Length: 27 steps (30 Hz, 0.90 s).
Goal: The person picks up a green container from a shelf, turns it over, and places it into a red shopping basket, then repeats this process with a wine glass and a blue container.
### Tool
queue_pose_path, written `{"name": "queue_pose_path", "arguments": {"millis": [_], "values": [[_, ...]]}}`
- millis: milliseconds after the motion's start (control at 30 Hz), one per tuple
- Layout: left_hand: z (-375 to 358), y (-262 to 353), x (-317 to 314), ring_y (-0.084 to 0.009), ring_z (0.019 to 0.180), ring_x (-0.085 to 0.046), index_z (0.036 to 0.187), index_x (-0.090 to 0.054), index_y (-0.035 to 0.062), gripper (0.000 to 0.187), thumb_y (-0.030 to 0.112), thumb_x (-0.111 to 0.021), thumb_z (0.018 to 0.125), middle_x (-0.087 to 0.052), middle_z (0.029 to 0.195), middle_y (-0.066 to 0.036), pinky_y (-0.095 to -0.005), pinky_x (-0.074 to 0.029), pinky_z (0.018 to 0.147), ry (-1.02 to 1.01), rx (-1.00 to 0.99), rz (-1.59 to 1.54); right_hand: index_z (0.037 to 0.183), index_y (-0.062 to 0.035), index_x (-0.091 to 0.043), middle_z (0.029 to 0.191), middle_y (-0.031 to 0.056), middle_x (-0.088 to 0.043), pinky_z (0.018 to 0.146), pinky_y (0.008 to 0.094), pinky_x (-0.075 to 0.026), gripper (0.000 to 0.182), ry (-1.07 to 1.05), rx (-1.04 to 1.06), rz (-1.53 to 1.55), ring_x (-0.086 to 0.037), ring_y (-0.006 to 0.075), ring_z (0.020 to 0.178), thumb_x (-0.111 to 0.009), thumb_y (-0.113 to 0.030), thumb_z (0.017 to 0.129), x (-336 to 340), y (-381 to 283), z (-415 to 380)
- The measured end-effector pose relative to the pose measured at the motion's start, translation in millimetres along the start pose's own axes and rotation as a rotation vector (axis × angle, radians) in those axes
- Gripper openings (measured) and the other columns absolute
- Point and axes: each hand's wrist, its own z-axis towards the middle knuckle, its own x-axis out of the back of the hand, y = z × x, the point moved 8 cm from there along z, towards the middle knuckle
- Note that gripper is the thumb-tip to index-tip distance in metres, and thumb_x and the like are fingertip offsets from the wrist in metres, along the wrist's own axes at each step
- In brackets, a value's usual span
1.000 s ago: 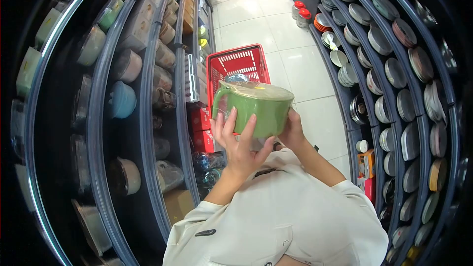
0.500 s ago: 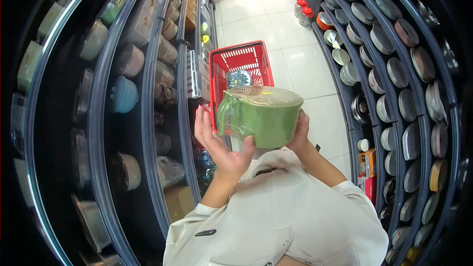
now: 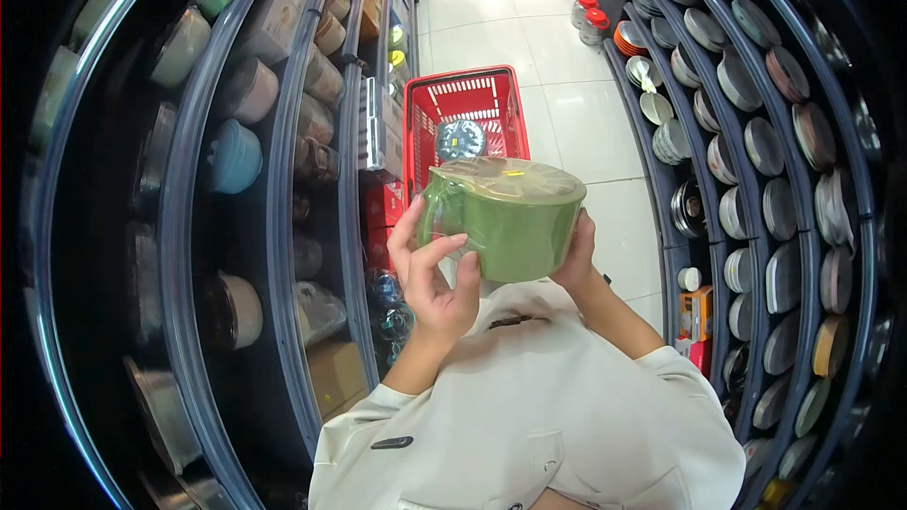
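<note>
A green lidded bowl (image 3: pixel 524 236) with a side handle, wrapped in clear plastic, is held up in front of my chest. Its lid (image 3: pixel 510 179) is tan and see-through, with a small yellow sticker. My left hand (image 3: pixel 435 283) is closed about the handle side, with the fingers bent at the handle and the thumb near the wall. On the opposite side, my right hand (image 3: pixel 578 255) supports the bowl; part of its fingers is hidden behind it. Beyond the bowl, a red shopping basket (image 3: pixel 519 118) holds a plastic-wrapped item (image 3: pixel 461 140) with a yellow sticker.
On the left, dark shelves (image 3: pixel 283 227) carry bowls, boxes and a blue container (image 3: pixel 234 156). Shelves on the right hold rows of plates (image 3: pixel 737 80). Red-lidded jars (image 3: pixel 593 24) stand on the tiled floor (image 3: pixel 586 123) farther up the aisle.
My left fingers have gone from stretched out beside the handle to bent around it. The view has shifted slightly, and the basket's item shows more fully. My right hand keeps its hold.
</note>
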Motion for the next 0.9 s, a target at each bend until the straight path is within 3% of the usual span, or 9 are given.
{"name": "queue_pose_path", "arguments": {"millis": [100,167,300,400,467,600,767,833,900], "values": [[-0.8,-3.6,6.5,-0.0401,0.129,-0.039,0.099,-0.063,0.0045,0.017,0.012,-0.069,0.085,-0.034,0.139,-0.026,-0.0474,-0.034,0.106,0.043,0.009,-0.048,0.143,-0.0074,-0.032,0.138,0.0124,-0.044,0.100,0.0399,-0.045,0.079,0.021,-0.027,0.001,-0.047,0.0233,0.125,-0.042,-0.065,0.089,-2.3,4.4,3.5],[0.0,-3.7,12.9,-0.0410,0.129,-0.039,0.098,-0.063,0.0050,0.016,0.011,-0.069,0.085,-0.035,0.138,-0.026,-0.0493,-0.034,0.106,0.031,-0.002,-0.009,0.134,-0.0052,-0.044,0.127,0.0116,-0.054,0.092,0.0363,-0.050,0.070,0.091,0.012,0.051,-0.056,0.0213,0.112,-0.027,-0.061,0.095,-2.4,6.5,8.1],[-1.9,-1.1,27.7,-0.0434,0.129,-0.038,0.096,-0.062,0.0060,0.014,0.010,-0.069,0.084,-0.038,0.135,-0.023,-0.0548,-0.030,0.108,0.020,-0.015,0.098,0.133,-0.0054,-0.045,0.127,0.0118,-0.055,0.091,0.0370,-0.051,0.069,0.003,-0.098,0.117,-0.057,0.0216,0.112,-0.027,-0.060,0.095,-6.8,29.5,20.7],[-6.2,-4.1,43.9,-0.0444,0.129,-0.036,0.093,-0.061,0.0061,0.011,0.009,-0.067,0.084,-0.039,0.133,-0.021,-0.0566,-0.028,0.109,0.055,0.057,0.181,0.134,-0.0057,-0.046,0.127,0.0119,-0.056,0.091,0.0374,-0.051,0.069,0.056,-0.156,0.144,-0.057,0.0219,0.112,-0.028,-0.060,0.095,-11.6,45.6,31.9],[-8.0,-4.1,56.1,-0.0449,0.129,-0.036,0.092,-0.061,0.0059,0.009,0.009,-0.066,0.085,-0.039,0.131,-0.020,-0.0568,-0.027,0.110,0.081,0.071,0.254,0.141,-0.0080,-0.037,0.135,0.0106,-0.049,0.099,0.0381,-0.045,0.071,-0.078,-0.290,0.119,-0.052,0.0215,0.120,-0.037,-0.060,0.092,-32.9,54.4,37.5],[-18.3,-6.4,78.8,-0.0420,0.135,-0.031,0.089,-0.057,0.0052,0.009,0.013,-0.060,0.092,-0.037,0.131,-0.020,-0.0523,-0.025,0.111,0.091,0.125,0.437,0.142,-0.0081,-0.036,0.138,0.0107,-0.048,0.102,0.0373,-0.043,0.071,-0.186,-0.431,0.159,-0.050,0.0212,0.122,-0.038,-0.059,0.093,-40.1,87.4,45.6],[-29.8,-11.3,101.0,-0.0421,0.135,-0.031,0.087,-0.058,0.0051,0.009,0.013,-0.060,0.091,-0.038,0.128,-0.018,-0.0513,-0.024,0.111,0.196,0.238,0.453,0.141,-0.0084,-0.037,0.137,0.0096,-0.048,0.104,0.0373,-0.040,0.070,-0.206,-0.480,0.169,-0.049,0.0211,0.123,-0.040,-0.058,0.093,-56.7,113.6,51.8],[-32.2,-12.4,108.9,-0.0430,0.129,-0.037,0.084,-0.060,0.0037,0.009,0.011,-0.065,0.087,-0.040,0.124,-0.018,-0.0513,-0.031,0.105,0.284,0.250,0.426,0.140,-0.0083,-0.038,0.136,0.0093,-0.049,0.104,0.0371,-0.040,0.069,-0.227,-0.508,0.193,-0.049,0.0208,0.123,-0.041,-0.058,0.093,-61.3,118.3,53.8],[-34.7,-19.8,114.2,-0.0394,0.129,-0.037,0.089,-0.059,0.0037,0.011,0.010,-0.067,0.085,-0.038,0.126,-0.017,-0.0491,-0.031,0.106,0.279,0.306,0.373,0.139,-0.0083,-0.039,0.135,0.0090,-0.049,0.104,0.0370,-0.040,0.068,-0.246,-0.526,0.219,-0.049,0.0206,0.123,-0.042,-0.057,0.093,-63.7,122.6,57.0]]}}
